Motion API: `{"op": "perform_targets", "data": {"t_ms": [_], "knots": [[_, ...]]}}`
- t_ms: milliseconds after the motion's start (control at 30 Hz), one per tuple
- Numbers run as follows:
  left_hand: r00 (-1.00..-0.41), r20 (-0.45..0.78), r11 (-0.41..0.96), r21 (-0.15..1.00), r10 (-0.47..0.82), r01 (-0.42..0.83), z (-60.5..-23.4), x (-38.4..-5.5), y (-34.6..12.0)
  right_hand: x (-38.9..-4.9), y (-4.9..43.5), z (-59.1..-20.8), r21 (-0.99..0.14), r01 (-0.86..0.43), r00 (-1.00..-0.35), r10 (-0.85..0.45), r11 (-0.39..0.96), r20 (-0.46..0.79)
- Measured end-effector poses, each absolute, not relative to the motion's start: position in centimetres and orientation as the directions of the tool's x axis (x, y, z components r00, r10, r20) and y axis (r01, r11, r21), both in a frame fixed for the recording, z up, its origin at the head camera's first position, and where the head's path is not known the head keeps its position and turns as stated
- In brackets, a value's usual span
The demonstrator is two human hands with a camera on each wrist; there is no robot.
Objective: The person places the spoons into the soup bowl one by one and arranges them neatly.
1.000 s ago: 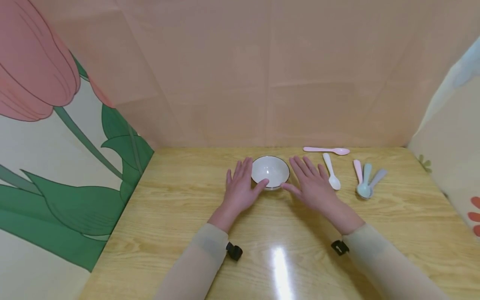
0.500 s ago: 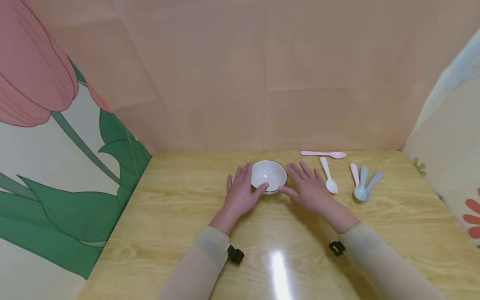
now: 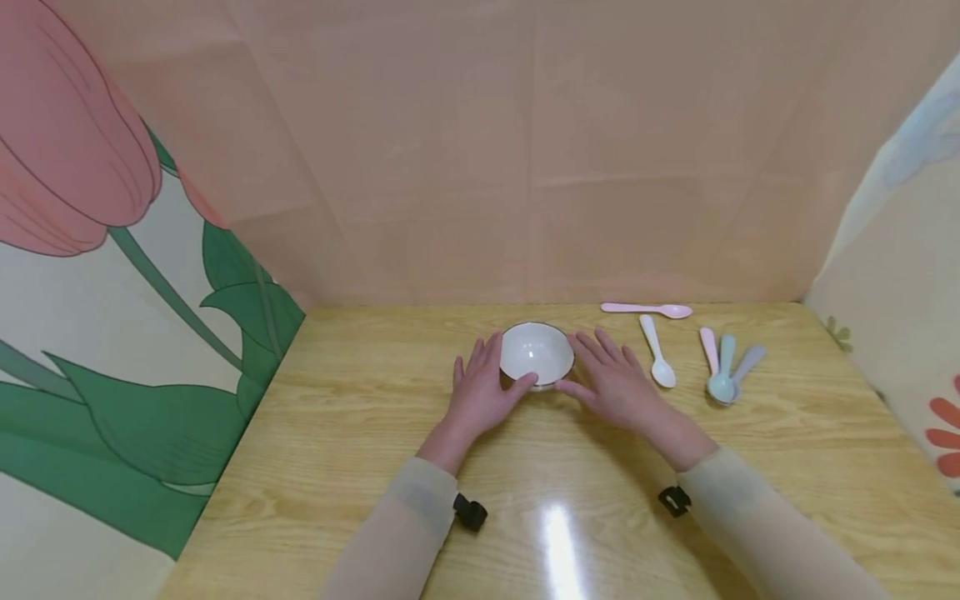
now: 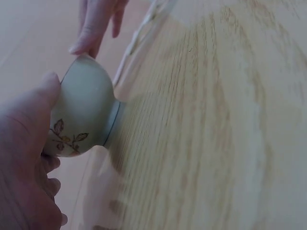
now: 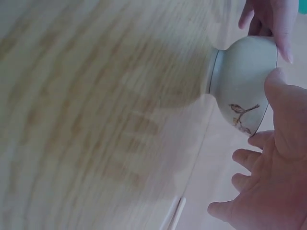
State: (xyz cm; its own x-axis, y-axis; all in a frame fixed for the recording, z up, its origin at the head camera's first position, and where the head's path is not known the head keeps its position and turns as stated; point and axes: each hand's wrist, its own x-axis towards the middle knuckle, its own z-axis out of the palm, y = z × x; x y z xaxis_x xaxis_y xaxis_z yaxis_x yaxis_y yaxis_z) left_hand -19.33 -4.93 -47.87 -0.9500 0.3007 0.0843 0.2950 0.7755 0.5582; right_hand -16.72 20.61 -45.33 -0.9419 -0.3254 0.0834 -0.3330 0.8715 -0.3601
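- Since the earlier frames, the right hand (image 3: 618, 383) has moved inward: its fingertips, which were just off the rim, now meet the right side of the bowl (image 3: 536, 354).
- The left hand (image 3: 480, 396) is in nearly the same place, at the bowl's left side.
- Left hand: spread wide, thumb well apart from the fingers. The thumb lies at the near rim, and the fingers lie along the outer left side.
- Right hand: also spread wide, with the thumb at the near rim and the other fingers fanned out. How firmly either hand presses cannot be told.
- The bowl, white inside with a dark rim line, stands upright on its foot on the wooden table (image 3: 337, 433), between the hands. The wrist views show a brown leafy sprig (image 4: 67, 139) on its outer wall.
- Just to the right of the right hand lies a white spoon (image 3: 657, 354), its handle pointing away from the person.
- Beyond that spoon, a pink spoon (image 3: 647, 310) lies crosswise along the table's back edge.
- Farther right, three spoons (image 3: 723, 385) lie with heads overlapping and handles fanned: pink, pale green, greyish purple.
- Behind the table hangs a creased pinkish cloth (image 3: 420, 167); a printed tulip (image 3: 67, 125) fills the left side.
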Motion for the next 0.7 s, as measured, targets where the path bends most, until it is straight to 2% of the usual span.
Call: {"op": "perform_targets", "data": {"t_ms": [200,700], "knots": [[-0.95,0.082,0.76,0.581,0.301,0.291,-47.8,-18.9,-5.2,-16.4,20.8,-45.7,-0.37,-0.367,-0.93,-0.344,0.854,0.129],[-0.95,0.083,0.738,0.61,0.302,0.288,-48.6,-17.9,-6.0,-14.9,21.1,-45.6,-0.383,-0.38,-0.923,-0.372,0.842,0.099]]}}
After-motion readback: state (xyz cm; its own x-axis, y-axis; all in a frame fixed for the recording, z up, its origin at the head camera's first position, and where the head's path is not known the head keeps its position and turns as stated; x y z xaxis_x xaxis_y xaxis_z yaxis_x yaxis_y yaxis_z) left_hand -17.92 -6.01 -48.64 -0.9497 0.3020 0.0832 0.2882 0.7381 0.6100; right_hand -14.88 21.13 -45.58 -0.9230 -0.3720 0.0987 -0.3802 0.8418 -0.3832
